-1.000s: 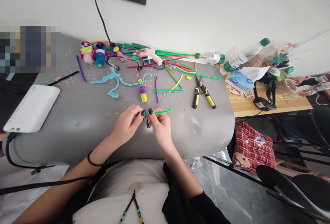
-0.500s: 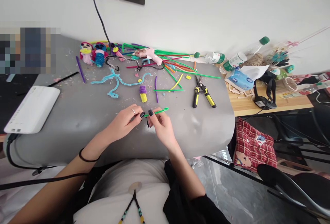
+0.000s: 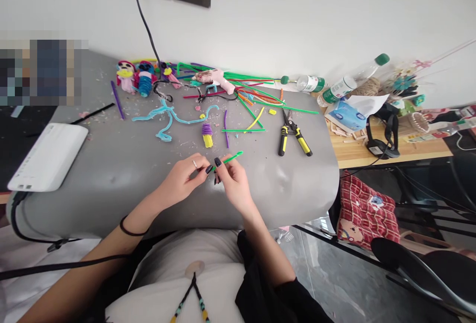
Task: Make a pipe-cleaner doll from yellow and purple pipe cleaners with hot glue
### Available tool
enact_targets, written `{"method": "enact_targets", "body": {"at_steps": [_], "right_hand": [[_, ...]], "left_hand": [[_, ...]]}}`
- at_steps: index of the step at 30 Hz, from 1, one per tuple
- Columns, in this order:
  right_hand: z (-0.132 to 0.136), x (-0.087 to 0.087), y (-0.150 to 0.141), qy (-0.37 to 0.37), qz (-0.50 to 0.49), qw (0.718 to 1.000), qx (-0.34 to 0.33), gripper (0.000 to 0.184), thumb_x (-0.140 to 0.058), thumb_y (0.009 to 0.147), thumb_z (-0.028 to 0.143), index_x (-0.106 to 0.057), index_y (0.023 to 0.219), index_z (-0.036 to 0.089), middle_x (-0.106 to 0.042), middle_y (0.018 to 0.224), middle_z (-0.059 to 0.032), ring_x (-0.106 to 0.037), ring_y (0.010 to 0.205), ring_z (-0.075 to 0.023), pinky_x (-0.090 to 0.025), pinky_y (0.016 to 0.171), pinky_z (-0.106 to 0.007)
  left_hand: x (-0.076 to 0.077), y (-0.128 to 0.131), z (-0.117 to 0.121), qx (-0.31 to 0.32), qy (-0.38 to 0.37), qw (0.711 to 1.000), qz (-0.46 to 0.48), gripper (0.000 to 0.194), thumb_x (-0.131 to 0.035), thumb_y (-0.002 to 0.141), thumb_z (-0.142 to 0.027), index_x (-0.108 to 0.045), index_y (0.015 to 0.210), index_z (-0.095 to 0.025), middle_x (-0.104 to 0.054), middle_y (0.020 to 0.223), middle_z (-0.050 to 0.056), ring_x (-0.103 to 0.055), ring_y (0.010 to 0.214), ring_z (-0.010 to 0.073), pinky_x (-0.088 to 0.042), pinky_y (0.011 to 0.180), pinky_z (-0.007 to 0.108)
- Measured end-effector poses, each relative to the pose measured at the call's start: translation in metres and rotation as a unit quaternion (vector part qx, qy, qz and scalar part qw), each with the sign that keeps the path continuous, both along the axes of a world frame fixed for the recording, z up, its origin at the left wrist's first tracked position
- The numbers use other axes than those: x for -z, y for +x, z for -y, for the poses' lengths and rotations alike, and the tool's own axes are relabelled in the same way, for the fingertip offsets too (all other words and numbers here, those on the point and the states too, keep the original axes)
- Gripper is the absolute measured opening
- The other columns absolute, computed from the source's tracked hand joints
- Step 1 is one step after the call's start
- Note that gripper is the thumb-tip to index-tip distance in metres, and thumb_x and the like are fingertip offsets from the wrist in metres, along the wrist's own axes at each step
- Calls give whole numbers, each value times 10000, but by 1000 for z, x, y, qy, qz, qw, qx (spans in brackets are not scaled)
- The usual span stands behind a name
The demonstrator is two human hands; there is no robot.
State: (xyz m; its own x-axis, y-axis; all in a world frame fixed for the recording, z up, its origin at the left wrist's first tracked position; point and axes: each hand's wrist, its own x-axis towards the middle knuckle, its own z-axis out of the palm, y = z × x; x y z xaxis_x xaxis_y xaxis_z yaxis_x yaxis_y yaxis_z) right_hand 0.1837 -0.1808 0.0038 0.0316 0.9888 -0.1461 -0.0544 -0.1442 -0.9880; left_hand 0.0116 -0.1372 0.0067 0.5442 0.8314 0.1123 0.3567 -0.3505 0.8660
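Observation:
A short green pipe cleaner (image 3: 233,157) with a looped tip is pinched between both hands above the grey table cover (image 3: 122,179). My left hand (image 3: 186,176) closes on its lower end with thumb and forefinger. My right hand (image 3: 232,176) grips its middle, and the looped end sticks out to the upper right. Just beyond my fingers lies a small purple and yellow wound piece (image 3: 207,135). Near it are a purple pipe cleaner (image 3: 226,128), a bent green one (image 3: 243,130) and a light blue branching shape (image 3: 167,112).
Yellow-handled wire strippers (image 3: 293,134) lie open to the right. A pink glue gun (image 3: 213,79) rests among pipe cleaners at the back, beside small wound dolls (image 3: 144,79). At left sits a white power bank (image 3: 48,157); plastic bottles (image 3: 337,90) and tissues (image 3: 347,114) stand right.
My left hand has shifted slightly right, closer to my right hand. The green pipe cleaner now tilts more steeply, its looped tip a little higher.

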Motion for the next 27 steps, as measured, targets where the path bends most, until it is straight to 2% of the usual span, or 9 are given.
{"method": "enact_targets", "body": {"at_steps": [3, 5, 12, 18, 22, 27], "right_hand": [[-1, -2, 11, 9, 73, 995, -61, 417, -602, 966, 595, -563, 780, 223, -535, 693, 37, -493, 605, -117, -406, 602, -274], [-1, -2, 15, 10, 78, 994, -71, 407, -608, 967, 588, -581, 794, 220, -536, 690, 39, -487, 601, -116, -402, 599, -272], [-2, 1, -1, 7, -37, 998, 47, 460, -652, 912, 669, -543, 802, 235, -525, 602, 60, -488, 559, -122, -424, 583, -277], [1, 2, -13, 3, -58, 996, 73, 464, -640, 911, 682, -520, 799, 248, -505, 604, 66, -500, 569, -129, -449, 604, -292], [1, 3, -15, 12, -64, 995, 77, 445, -650, 917, 660, -537, 807, 244, -502, 608, 65, -491, 565, -125, -438, 590, -287], [-1, 2, -11, -4, -61, 997, 49, 478, -654, 892, 699, -536, 795, 246, -500, 611, 62, -483, 563, -127, -444, 585, -289]], "left_hand": [[-5, -5, -4, 67, -12, 997, -34, 192, -471, 969, -272, -566, 809, -225, -561, 740, -19, -485, 624, 143, -391, 608, 256], [-7, -7, -6, 77, -23, 996, -44, 202, -470, 968, -277, -565, 798, -225, -563, 740, -20, -495, 628, 142, -393, 611, 251], [-1, 5, 1, -21, -52, 998, 14, 317, -435, 1031, -438, -597, 875, -214, -632, 788, 2, -570, 724, 163, -457, 718, 270], [-2, 15, 8, -91, -58, 993, 53, 365, -456, 1032, -471, -555, 793, -213, -568, 698, -18, -498, 626, 144, -437, 649, 269], [-1, 17, 9, -102, -66, 991, 57, 380, -465, 1026, -490, -543, 776, -214, -556, 676, -25, -473, 607, 138, -425, 633, 268], [-1, 14, 6, -70, -47, 995, 49, 368, -456, 1018, -465, -508, 748, -219, -515, 667, -27, -457, 614, 139, -404, 623, 268]]}}
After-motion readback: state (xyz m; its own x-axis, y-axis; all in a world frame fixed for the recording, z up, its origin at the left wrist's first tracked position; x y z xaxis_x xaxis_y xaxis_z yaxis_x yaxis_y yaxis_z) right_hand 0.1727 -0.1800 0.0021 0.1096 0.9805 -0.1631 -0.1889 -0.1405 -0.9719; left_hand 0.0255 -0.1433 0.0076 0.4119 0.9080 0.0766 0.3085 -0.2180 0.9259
